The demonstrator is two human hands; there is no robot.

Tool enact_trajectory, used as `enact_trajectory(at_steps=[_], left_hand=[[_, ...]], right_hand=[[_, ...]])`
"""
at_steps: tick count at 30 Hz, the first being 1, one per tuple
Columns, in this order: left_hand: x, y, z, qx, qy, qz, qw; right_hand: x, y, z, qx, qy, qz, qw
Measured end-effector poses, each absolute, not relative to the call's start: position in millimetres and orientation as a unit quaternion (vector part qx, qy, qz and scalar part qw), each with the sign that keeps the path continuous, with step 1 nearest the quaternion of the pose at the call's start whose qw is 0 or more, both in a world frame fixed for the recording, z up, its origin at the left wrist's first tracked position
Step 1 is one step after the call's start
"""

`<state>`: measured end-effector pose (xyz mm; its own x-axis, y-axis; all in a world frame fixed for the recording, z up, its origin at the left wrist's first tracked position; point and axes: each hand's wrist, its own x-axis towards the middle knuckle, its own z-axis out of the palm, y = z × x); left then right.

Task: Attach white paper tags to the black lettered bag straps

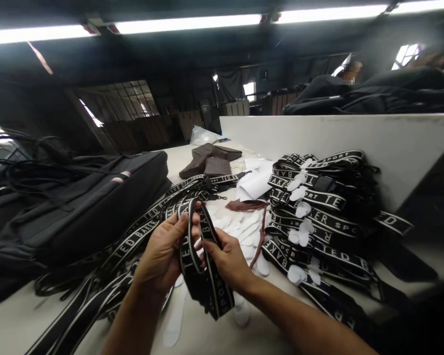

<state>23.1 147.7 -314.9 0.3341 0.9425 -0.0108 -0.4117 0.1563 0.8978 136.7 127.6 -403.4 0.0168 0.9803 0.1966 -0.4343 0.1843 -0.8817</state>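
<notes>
Both hands pinched shut on one strap [203,261]: left hand [163,254] at the folded top, right hand [227,261] mid-length. Soft, light, floppy webbing; best gripped flat across the width.

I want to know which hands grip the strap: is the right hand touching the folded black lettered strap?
Touching. The head view shows the right hand with its fingers pressed on the folded strap, which the left hand pinches at the top.

A black bag [96,207] lies on the left of the white table [18,320]. Folded brown fabric [210,160] sits far back, and white paper slips [244,229] scatter near a bundled strap pile [318,207] on the right.
</notes>
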Motion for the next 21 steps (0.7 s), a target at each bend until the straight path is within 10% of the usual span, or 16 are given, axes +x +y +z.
enact_trajectory(at_steps=[21], left_hand=[[39,156,-368,0.485,0.346,0.555,0.581]], right_hand=[[136,124,-415,-0.293,-0.468,0.608,0.571]])
